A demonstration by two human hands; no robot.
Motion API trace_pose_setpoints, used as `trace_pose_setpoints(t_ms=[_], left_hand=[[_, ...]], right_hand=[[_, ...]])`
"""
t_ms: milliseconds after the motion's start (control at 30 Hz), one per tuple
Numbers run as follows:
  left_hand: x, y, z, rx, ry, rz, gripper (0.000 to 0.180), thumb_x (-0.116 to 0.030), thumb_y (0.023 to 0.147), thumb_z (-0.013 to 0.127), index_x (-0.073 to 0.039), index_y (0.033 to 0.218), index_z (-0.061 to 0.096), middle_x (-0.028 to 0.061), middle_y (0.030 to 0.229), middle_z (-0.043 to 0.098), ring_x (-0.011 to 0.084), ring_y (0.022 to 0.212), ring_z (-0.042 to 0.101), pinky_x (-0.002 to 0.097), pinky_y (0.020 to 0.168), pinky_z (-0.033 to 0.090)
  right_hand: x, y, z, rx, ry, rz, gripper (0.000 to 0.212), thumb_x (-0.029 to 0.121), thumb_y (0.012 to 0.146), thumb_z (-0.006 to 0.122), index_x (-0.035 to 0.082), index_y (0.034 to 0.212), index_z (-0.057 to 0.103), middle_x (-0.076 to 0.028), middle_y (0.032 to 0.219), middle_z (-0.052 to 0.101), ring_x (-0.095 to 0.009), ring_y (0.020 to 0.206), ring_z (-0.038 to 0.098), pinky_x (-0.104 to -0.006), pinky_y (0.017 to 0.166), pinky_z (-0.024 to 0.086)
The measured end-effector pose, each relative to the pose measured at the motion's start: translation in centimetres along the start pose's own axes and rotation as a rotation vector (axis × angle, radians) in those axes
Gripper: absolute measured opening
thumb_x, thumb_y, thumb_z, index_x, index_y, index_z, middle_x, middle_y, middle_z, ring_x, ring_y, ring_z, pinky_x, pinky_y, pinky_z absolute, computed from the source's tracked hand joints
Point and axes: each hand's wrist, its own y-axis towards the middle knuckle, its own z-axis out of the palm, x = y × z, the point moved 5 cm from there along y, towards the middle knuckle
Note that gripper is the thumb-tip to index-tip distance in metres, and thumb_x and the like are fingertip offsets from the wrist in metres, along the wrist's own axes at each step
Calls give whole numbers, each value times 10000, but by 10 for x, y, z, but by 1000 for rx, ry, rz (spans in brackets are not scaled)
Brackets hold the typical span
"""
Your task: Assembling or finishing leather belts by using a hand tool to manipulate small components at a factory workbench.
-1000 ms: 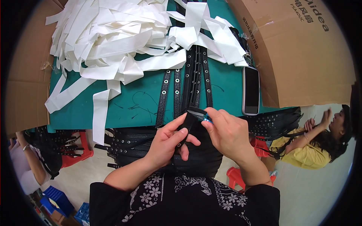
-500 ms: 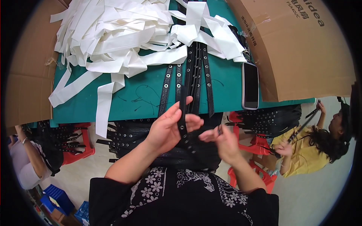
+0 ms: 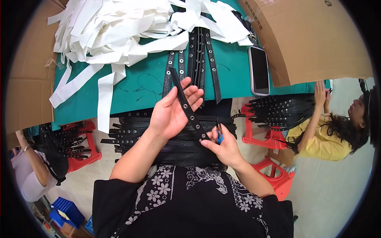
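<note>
Strap point(image 3: 188, 112): black, leathery, narrow, metal eyelets; slants across left hand point(image 3: 168, 117), above stacked black straps point(image 3: 174, 150). Left grip apart, fingers extended. Right hand point(image 3: 227, 150): grip clamped on strap's lower end, blue-handled snips point(image 3: 219, 135) also held. Flat white strips point(image 3: 119, 25) heap on smooth green surface point(image 3: 137, 87). Versus previous frame: right hand, then apart, now meets strap.

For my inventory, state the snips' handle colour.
The snips' handle is blue, showing best in the head view.
</note>
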Motion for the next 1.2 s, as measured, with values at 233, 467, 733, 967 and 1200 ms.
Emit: trace_pose_setpoints(t_ms=[233,467,733,967,1200], left_hand=[[-51,-22,6,-11,322,335,240,-143,932,412,-52,1152,439,141,1056,569,275,948,571,400,835,469],[-234,-263,-28,-815,929,1234,332,-199,945,415,-31,1230,411,93,1016,549,161,843,525,275,728,429],[-176,-421,-287,-1773,933,314,387,-196,889,456,-2,1222,416,135,994,563,200,843,570,332,754,478],[-236,-337,-121,-1612,1745,1247,433,-192,892,512,58,1222,385,156,1084,520,216,969,517,300,860,409],[-81,-94,18,-336,1803,795,183,19,834,529,-7,1014,543,83,884,581,127,728,574,242,619,448]], right_hand=[[28,-5,-3,333,121,88,316,136,764,696,69,769,387,-13,659,510,-78,609,506,-224,560,412],[-15,-41,-80,462,12,305,285,95,784,661,87,726,382,-4,650,499,-80,611,520,-236,525,406],[-45,-40,-82,209,-859,-45,327,253,738,695,14,835,494,-116,775,572,-325,734,561,-365,643,454],[-20,-11,-77,216,-621,-171,305,224,729,711,22,817,501,-88,801,571,-230,752,579,-320,653,462],[34,72,-64,-418,-428,-173,269,110,786,659,48,744,401,-61,678,583,-133,563,589,-238,494,443]])
